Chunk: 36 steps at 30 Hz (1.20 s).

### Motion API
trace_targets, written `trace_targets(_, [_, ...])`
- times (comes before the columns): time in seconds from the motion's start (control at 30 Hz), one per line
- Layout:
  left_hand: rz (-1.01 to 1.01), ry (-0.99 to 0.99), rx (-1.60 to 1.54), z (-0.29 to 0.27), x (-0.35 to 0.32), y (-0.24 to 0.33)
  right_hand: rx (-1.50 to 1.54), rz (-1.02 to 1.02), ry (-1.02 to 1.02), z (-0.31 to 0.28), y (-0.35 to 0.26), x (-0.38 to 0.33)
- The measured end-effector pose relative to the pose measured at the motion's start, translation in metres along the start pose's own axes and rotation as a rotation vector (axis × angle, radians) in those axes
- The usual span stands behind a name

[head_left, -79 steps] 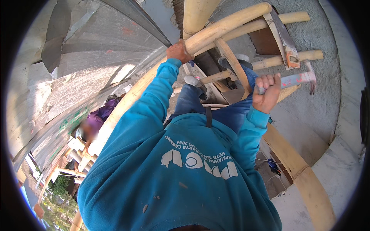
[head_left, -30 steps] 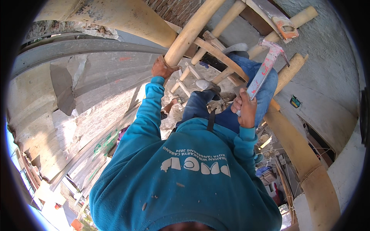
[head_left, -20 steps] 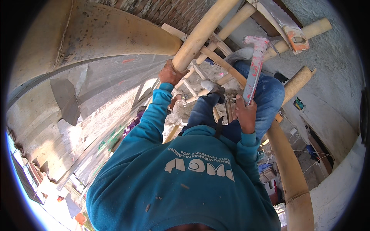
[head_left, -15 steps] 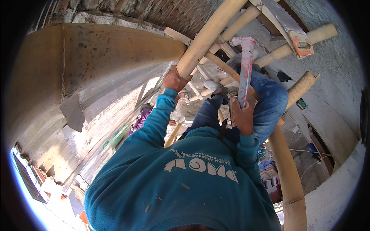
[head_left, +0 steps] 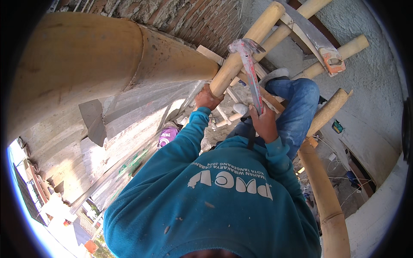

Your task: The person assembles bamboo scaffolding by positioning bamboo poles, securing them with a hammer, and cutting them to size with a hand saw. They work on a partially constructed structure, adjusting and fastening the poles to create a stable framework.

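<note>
My left hand (head_left: pixel 208 98) is closed around the lower end of a slanting bamboo pole (head_left: pixel 228 73), close to where a thick horizontal bamboo pole (head_left: pixel 172 58) meets it. In my right hand (head_left: pixel 263 124) I grip a claw hammer (head_left: pixel 252 81) by the bottom of its worn red-and-grey handle. The hammer's head is up and overlaps the slanting pole in the view; whether it touches the bamboo I cannot tell. No nail can be made out at the pole.
A handsaw (head_left: pixel 310 32) with an orange handle rests among the crossed poles at upper right. Another bamboo pole (head_left: pixel 320 185) runs down the right side. Below left is a person in purple (head_left: pixel 168 135). A rough grey wall (head_left: pixel 365 86) stands at right.
The hammer has swung left, its head now in front of the slanting pole. My left hand keeps its hold on the pole. My view has shifted, and the raised leg has changed position.
</note>
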<state>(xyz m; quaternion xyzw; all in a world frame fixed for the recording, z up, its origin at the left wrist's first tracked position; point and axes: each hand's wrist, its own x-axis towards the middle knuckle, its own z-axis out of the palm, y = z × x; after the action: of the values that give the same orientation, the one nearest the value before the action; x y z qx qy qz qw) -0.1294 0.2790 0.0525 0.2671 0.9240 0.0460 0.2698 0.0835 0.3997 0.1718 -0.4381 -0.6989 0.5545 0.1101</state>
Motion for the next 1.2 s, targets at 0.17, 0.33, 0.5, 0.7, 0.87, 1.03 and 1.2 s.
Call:
trace_targets(0.17, [0.025,0.037,-0.065,0.005,-0.002,-0.004,-0.336,-0.015,-0.129,0.003,0.043,0.014])
trace_targets(0.33, [0.018,0.018,-0.076,0.004,-0.008,-0.003,-0.382,-0.058,-0.176,-0.002,0.037,0.015])
trace_targets(0.5, [0.027,0.014,-0.107,0.003,-0.012,-0.008,-0.503,-0.036,-0.25,-0.001,0.055,0.026])
trace_targets(0.7, [0.048,0.074,-0.196,0.008,-0.017,-0.008,-0.185,0.127,-0.282,-0.01,0.058,0.03])
trace_targets(0.87, [0.019,0.087,-0.19,0.01,-0.02,-0.009,0.05,0.288,-0.239,-0.024,0.018,0.027])
trace_targets(1.03, [0.013,0.067,-0.215,0.011,-0.017,-0.016,0.16,0.275,-0.204,-0.037,0.003,0.034])
trace_targets(1.2, [-0.027,0.011,-0.23,0.005,-0.022,-0.016,0.227,0.256,-0.182,-0.037,-0.009,0.037])
